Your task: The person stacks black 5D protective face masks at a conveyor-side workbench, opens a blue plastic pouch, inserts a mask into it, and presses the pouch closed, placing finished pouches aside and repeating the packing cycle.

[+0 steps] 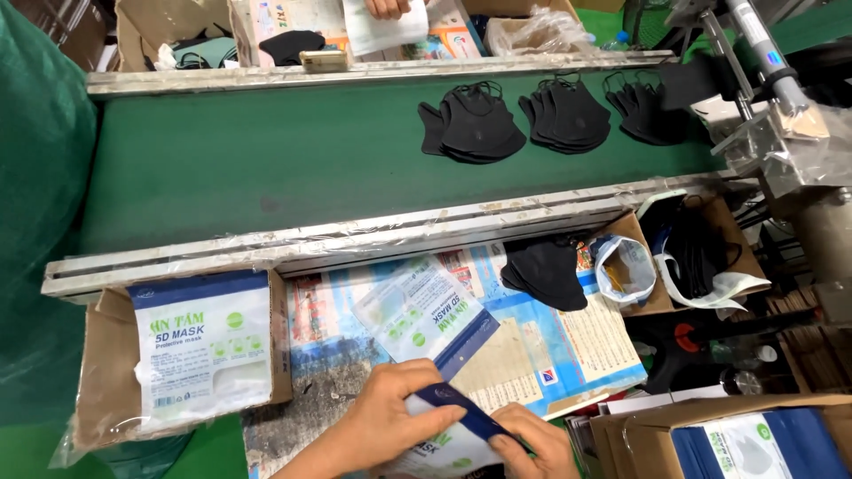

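Observation:
My left hand [386,417] and my right hand [532,443] meet at the bottom edge, both gripping a white and blue mask pouch [453,435] by its dark blue top flap. Just beyond them another flat pouch [426,310] of the same kind lies tilted on the printed worktop [532,355]. A small pile of black masks [546,270] rests on the worktop's far right. On the left, a stack of pouches [204,346] sits in an open cardboard box [102,372].
A green conveyor belt [266,160] runs across, carrying three piles of black masks [475,124] [568,115] [643,111]. Another person's hand [386,7] holds a white sheet at the top. Cardboard boxes [710,435] stand at bottom right; a machine arm [772,80] is at the right.

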